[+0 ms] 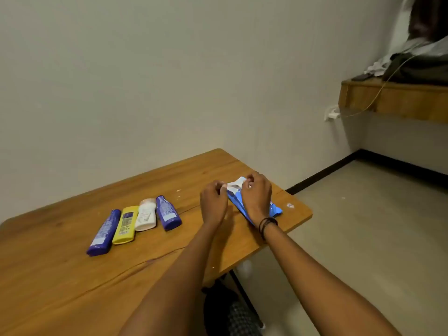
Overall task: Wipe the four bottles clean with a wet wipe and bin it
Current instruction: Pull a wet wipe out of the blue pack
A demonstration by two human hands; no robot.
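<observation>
Both hands, left hand (213, 200) and right hand (255, 196), pinch wipe pack (236, 194); four bottles (135, 221) alongside.

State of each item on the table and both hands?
Long blue plastic bottle: lying flat.
Yellow plastic bottle: lying flat.
White plastic bottle: lying flat.
Short blue plastic bottle: lying flat.
Blue wet-wipe pack: on wooden table, white end lifted.
Left hand: pinching pack.
Right hand: pinching pack.

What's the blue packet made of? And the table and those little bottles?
Blue packet: probably thin plastic film, as it looks shiny and creased at its opened end.
Table: wood or wood-look board, with grain lines and a long crack.
Four bottles: likely smooth, slightly glossy plastic.
</observation>
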